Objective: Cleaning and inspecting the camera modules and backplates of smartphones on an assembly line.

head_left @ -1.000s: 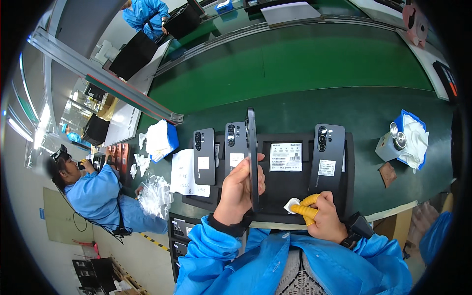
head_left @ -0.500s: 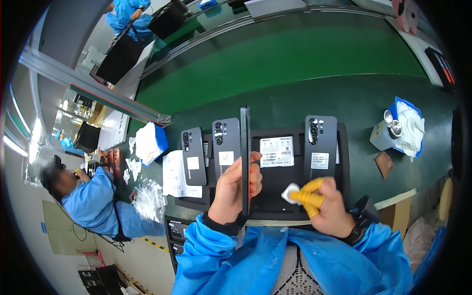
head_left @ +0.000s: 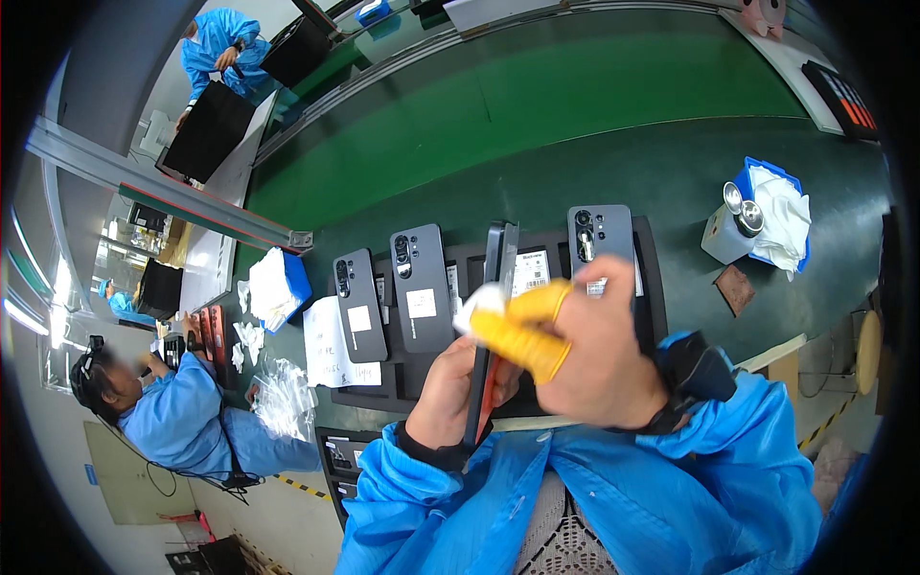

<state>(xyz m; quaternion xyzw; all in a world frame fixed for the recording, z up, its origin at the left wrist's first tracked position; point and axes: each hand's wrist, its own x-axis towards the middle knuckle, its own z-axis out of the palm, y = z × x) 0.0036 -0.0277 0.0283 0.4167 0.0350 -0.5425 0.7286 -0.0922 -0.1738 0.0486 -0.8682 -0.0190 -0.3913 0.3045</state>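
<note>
My left hand (head_left: 439, 402) is wrapped round a dark smartphone (head_left: 495, 259), which stands on edge so mostly its narrow side shows. My right hand (head_left: 613, 359), with yellow finger cots on its fingers, pinches a small white wipe (head_left: 476, 305) against or right beside the phone's edge; I cannot tell if they touch. Beyond my hands is a black tray (head_left: 653, 297). On its left are two grey phones lying back up, one outer (head_left: 359, 305) and one inner (head_left: 422, 273). A third phone (head_left: 600, 230) is at its right, partly covered by my right hand. Between them shows a white label (head_left: 530, 271).
Left are a handwritten paper sheet (head_left: 326, 350), a blue box of white wipes (head_left: 283, 287) and clear plastic bags (head_left: 285, 402). Right stand a white bottle (head_left: 725, 237), another wipe box (head_left: 781, 216) and a brown piece (head_left: 734, 290). Co-workers sit left (head_left: 182, 402) and far left (head_left: 225, 53).
My right hand has moved left and up, bringing the white wipe to the phone. The phone has tilted slightly in my left hand. The whole view has shifted a little.
</note>
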